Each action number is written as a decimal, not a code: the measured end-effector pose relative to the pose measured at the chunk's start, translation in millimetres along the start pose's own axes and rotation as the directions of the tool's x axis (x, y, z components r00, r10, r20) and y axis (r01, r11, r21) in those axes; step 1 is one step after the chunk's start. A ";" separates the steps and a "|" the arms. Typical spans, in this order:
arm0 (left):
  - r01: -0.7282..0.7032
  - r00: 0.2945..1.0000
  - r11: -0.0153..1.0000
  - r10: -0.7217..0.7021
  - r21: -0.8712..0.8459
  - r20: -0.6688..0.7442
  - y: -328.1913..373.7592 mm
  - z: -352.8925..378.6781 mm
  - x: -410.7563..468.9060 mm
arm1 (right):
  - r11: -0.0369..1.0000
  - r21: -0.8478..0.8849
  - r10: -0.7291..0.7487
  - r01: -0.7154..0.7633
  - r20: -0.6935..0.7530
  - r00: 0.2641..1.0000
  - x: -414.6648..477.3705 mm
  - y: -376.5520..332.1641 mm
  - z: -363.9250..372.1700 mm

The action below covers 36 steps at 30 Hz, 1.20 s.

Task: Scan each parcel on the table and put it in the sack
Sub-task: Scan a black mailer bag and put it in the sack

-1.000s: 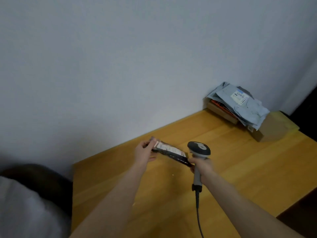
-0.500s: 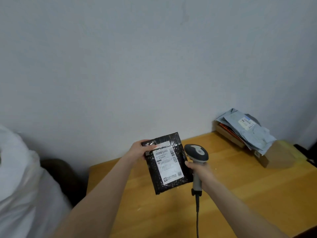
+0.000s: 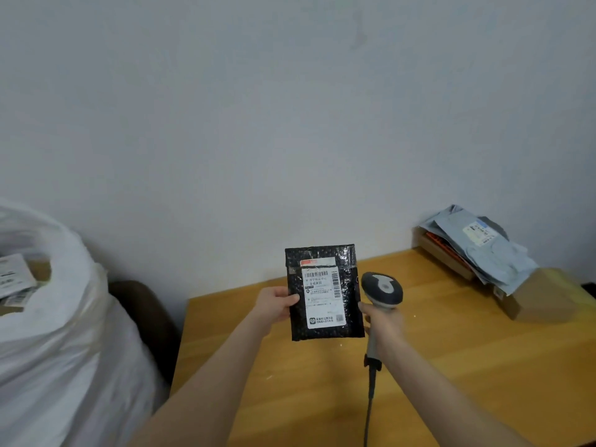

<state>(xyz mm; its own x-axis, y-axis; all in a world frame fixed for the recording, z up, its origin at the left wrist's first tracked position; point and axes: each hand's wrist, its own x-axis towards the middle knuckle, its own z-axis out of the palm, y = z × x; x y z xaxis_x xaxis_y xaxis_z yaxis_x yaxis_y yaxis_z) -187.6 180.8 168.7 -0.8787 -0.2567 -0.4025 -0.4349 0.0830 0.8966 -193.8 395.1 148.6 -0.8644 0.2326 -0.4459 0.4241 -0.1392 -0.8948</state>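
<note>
Yellow-brown wooden table (image 3: 451,366) is filling the lower right of the view, with two bare forearms reaching out over it from the near edge. Closest in, a dark cable (image 3: 368,417) is trailing down from the butt of a grey handheld scanner (image 3: 382,288). The right hand (image 3: 383,321) is clenching its fingers round the scanner's handle, and the dark head is standing up above the fist.

Just left of that head, the left hand (image 3: 274,304) is holding a black bubble-wrap parcel (image 3: 324,329) up above the table. It is gripping the parcel at the middle of its left edge, with the thumb lying on the front face and the other fingers hidden behind. The parcel is standing upright and facing the camera, its white shipping label (image 3: 322,296) with barcodes showing in full. Its right edge is sitting just beside the scanner; whether they are touching is unclear.

Off the table's left end, a big white sack (image 3: 64,350) is bulging with its mouth open, and labelled parcels (image 3: 16,279) are lying inside near the top. Between sack and table a dark brown rounded shape (image 3: 145,311) is showing, too dim to identify.

Farther back, at the table's far right corner, a heap of grey mailers (image 3: 483,250) is lying over cardboard boxes (image 3: 532,298), well apart from both hands. A plain pale wall (image 3: 290,124) is rising behind everything.
</note>
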 end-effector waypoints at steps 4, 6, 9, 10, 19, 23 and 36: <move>-0.001 0.993 1.000 0.002 0.010 -0.118 -6.9 -3.1 1.7 | 1.000 0.018 0.015 -0.018 0.181 0.983 -32.9 -2.8 -0.2; 0.002 0.990 1.000 -0.001 0.010 -0.142 -10.9 -3.9 2.6 | 1.000 -0.029 0.019 -0.011 0.282 0.959 -51.9 -1.6 3.3; 0.009 0.984 1.000 -0.004 0.025 -0.178 -16.1 -3.8 2.4 | 0.998 -0.068 0.004 0.020 0.338 0.941 -73.1 2.0 10.6; 0.013 0.983 1.000 -0.008 0.028 -0.186 -17.7 -3.9 2.6 | 0.997 -0.077 0.001 0.027 0.338 0.941 -77.4 3.1 13.0; 0.031 0.977 0.999 -0.023 0.039 -0.210 -27.7 -6.1 4.6 | 0.987 -0.160 0.032 0.024 0.343 0.939 -90.4 1.3 19.1; 0.035 0.977 0.999 -0.026 0.039 -0.214 -30.5 -8.0 5.2 | 0.986 -0.163 0.040 0.018 0.348 0.937 -92.4 -0.6 16.9; 0.043 0.969 0.998 -0.033 0.034 -0.246 -33.9 -7.0 1.5 | 0.984 -0.175 0.031 0.036 0.361 0.932 -100.1 -1.4 12.4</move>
<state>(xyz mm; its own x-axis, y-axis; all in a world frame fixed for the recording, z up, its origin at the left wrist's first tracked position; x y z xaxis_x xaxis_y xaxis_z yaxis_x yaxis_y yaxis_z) -172.7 170.9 139.1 -0.7882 -0.4884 -0.3744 -0.4788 0.1046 0.8717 -111.3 360.1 194.8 -0.8902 -0.1353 -0.4351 0.4339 0.0401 -0.9001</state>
